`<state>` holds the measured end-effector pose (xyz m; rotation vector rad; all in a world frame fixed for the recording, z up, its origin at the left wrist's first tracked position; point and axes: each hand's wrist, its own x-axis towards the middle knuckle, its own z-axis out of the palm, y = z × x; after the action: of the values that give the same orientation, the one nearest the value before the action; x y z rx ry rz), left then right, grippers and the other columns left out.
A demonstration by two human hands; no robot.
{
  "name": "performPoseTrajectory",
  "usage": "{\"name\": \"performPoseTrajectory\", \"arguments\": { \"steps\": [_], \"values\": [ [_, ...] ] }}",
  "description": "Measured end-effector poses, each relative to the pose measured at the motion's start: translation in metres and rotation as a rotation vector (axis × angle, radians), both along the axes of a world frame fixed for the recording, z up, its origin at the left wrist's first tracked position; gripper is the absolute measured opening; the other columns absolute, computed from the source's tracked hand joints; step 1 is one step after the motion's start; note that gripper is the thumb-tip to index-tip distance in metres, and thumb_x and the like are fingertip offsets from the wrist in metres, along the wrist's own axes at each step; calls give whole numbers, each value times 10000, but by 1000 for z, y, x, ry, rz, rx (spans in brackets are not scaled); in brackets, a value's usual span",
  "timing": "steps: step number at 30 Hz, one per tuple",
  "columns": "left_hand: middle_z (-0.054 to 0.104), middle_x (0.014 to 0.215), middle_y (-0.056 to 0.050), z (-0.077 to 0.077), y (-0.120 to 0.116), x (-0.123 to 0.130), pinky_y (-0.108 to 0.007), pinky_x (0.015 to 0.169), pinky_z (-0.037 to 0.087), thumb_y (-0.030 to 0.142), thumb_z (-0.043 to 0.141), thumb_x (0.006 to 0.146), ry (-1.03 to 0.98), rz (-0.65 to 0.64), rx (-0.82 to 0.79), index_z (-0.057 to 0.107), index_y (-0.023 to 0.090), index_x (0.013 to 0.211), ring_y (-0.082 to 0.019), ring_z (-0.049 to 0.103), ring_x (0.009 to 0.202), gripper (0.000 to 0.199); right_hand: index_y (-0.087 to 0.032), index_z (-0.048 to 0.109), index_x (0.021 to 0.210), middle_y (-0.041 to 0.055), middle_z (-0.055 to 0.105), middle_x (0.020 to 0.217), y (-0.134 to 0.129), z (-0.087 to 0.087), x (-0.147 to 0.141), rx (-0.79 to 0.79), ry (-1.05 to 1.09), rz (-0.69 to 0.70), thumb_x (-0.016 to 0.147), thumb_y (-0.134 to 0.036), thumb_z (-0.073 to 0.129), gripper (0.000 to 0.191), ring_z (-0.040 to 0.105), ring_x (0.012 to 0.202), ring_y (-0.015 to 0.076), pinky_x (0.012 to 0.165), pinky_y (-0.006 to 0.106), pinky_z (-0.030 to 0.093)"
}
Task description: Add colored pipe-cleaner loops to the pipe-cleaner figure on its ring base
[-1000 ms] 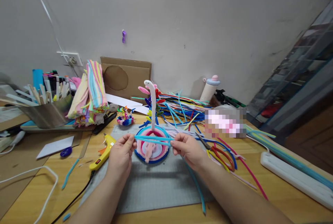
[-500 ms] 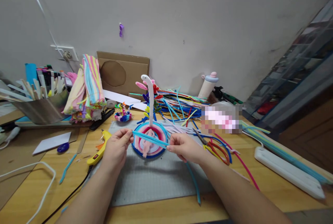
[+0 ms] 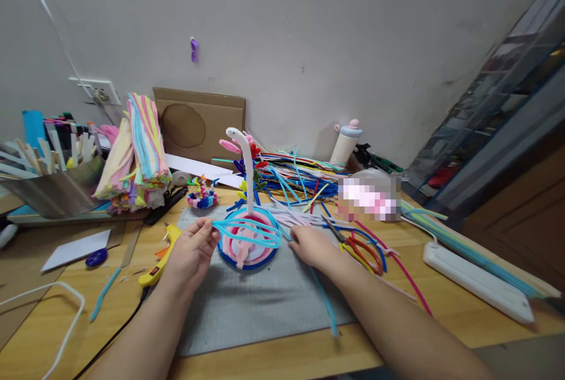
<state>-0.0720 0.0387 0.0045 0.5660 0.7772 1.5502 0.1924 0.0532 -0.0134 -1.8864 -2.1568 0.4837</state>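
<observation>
My left hand (image 3: 197, 249) pinches a bundle of light blue pipe cleaners (image 3: 251, 233) at one end; their bent loops fan out to the right. The bundle hangs in front of a round base (image 3: 224, 259) of blue, pink and red coils, from which a tall white curved neck (image 3: 250, 177) rises. My right hand (image 3: 311, 246) is just right of the loops, apart from them, its fingers curled together over the grey cutting mat (image 3: 247, 321). What its fingertips hold, if anything, is hidden. A loose blue pipe cleaner (image 3: 324, 297) lies below that hand.
A yellow glue gun (image 3: 155, 271) lies left of my left hand, scissors (image 3: 359, 250) to the right of my right hand. Behind are heaped pipe cleaners (image 3: 291, 177), a bottle (image 3: 345, 145) and cardboard (image 3: 220, 121). A white power strip (image 3: 479, 283) lies at right.
My right hand has let go of the blue bundle's right end and moved slightly right of it. The loops have spread apart. The whole view has shifted a little.
</observation>
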Motion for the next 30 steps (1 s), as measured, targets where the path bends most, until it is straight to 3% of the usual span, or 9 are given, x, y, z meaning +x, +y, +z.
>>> {"name": "performPoseTrajectory", "arguments": {
  "steps": [5,9,10,16,30],
  "values": [
    [545,596,22,5,-3,-1,-157,530,490,43,605,746,-216,-20,-42,600,128,728,-52,524,512,86,-195,539,715,62,645,758,-8,19,3,53,72,20,765,-262,568,88,582,707,188,559,256,320],
    [479,523,38,5,-5,-1,-176,469,461,61,511,819,-323,-61,-121,571,139,718,-63,487,461,141,-204,487,727,-18,608,620,-23,38,-1,-253,473,255,792,-281,530,109,490,442,105,455,219,314],
    [463,509,42,5,-5,-1,-177,454,450,71,496,831,-332,-79,-132,564,140,711,-64,474,447,155,-203,491,721,-24,603,622,-27,40,-3,-263,511,290,787,-283,538,114,477,436,98,452,215,313],
    [433,496,47,4,-6,2,-171,417,401,92,461,856,-365,-139,-178,558,137,709,-57,439,411,182,-198,527,671,-27,559,615,-33,40,-11,2,517,266,744,-211,580,91,482,569,118,517,220,309],
    [439,513,50,6,-7,3,-162,402,388,82,487,837,-342,-124,-172,543,135,702,-49,434,407,156,-196,527,679,-36,525,583,-38,46,-12,-81,625,278,775,-242,568,114,440,496,91,479,213,299]
  ]
}}
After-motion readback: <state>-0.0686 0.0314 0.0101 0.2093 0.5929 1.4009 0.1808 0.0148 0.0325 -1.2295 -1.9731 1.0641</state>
